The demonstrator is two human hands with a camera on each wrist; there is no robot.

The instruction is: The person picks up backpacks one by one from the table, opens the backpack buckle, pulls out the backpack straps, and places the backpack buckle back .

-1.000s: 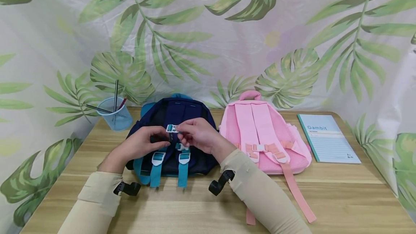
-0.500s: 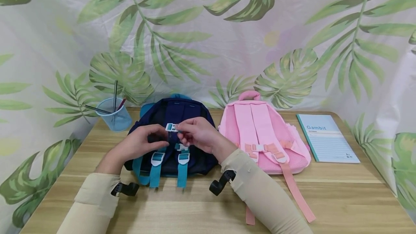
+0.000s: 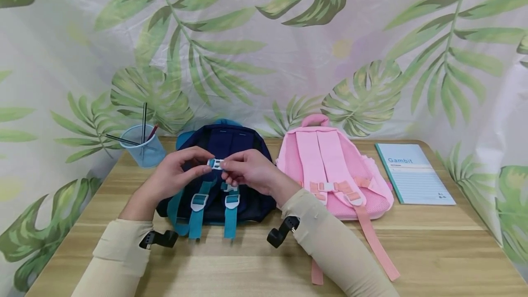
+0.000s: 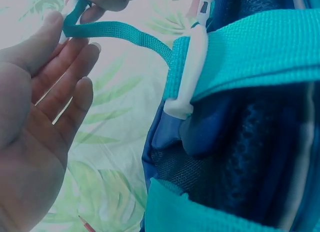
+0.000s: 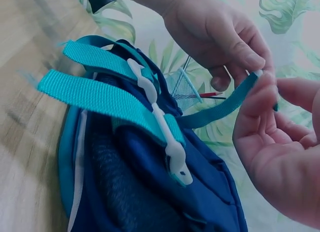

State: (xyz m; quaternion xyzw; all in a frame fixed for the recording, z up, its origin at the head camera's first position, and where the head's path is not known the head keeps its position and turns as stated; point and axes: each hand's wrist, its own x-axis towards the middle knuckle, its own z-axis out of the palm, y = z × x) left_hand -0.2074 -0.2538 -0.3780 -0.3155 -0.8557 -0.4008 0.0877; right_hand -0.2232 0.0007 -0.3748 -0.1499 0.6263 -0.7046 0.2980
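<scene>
A white plastic buckle (image 3: pixel 215 164) on a teal strap (image 4: pixel 120 30) is held up over the navy backpack (image 3: pixel 232 139), which lies with its shoulder straps upward. My left hand (image 3: pixel 179 173) pinches the buckle's left end between thumb and fingertips. From the other side, my right hand (image 3: pixel 252 172) pinches its right end. In the right wrist view the strap (image 5: pixel 220 110) rises from the backpack to both hands, and fingers hide most of the buckle. Below the hands, two white strap adjusters (image 3: pixel 199 202) carry loose teal webbing ends (image 3: pixel 230 223).
To the right lies a pink backpack (image 3: pixel 315 150) with a long loose strap (image 3: pixel 377 244) trailing forward. A notebook (image 3: pixel 416 178) rests at the table's right. A blue mesh pen cup (image 3: pixel 149 152) with several pencils stands at left. Leaf-print cloth (image 3: pixel 301 72) hangs behind the wooden table (image 3: pixel 231 269).
My left thumb and fingers, apart beside the buckle before, have come together on its left end. The right hand keeps its pinch, and the buckle sits slightly lower and further left.
</scene>
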